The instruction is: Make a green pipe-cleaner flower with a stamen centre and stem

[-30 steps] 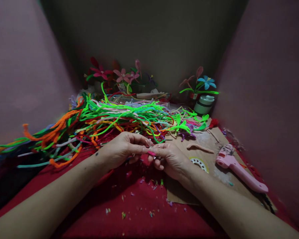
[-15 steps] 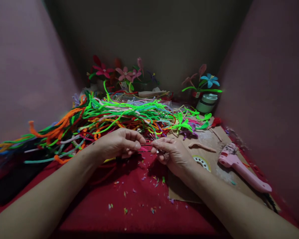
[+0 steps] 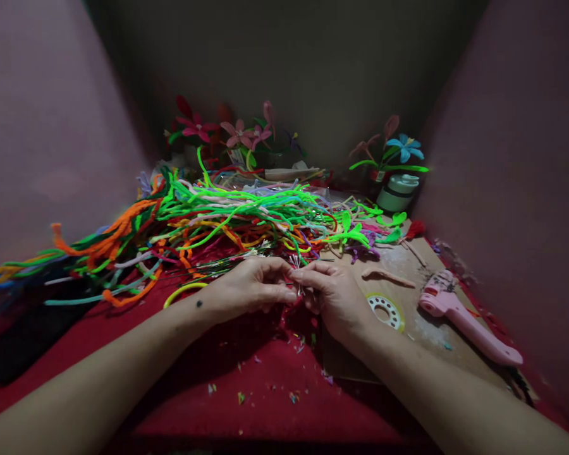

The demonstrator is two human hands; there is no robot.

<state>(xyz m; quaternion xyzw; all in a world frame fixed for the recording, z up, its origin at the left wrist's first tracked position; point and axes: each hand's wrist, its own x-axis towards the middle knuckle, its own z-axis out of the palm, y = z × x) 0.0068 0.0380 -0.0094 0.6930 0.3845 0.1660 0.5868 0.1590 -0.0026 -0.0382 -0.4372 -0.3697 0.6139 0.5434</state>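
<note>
Mid-frame, the right hand (image 3: 336, 292) pinches pale strands (image 3: 294, 260), best bunched evenly between the fingers; whether the left hand (image 3: 256, 285) grips too is unclear.

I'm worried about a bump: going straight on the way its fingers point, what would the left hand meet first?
Most likely the thin white strands pinched in the right hand, then that hand itself; depth is unclear.

Pipe cleaners (image 3: 246, 212) are fuzzy, the cloth (image 3: 194, 414) seemingly matt.
</note>
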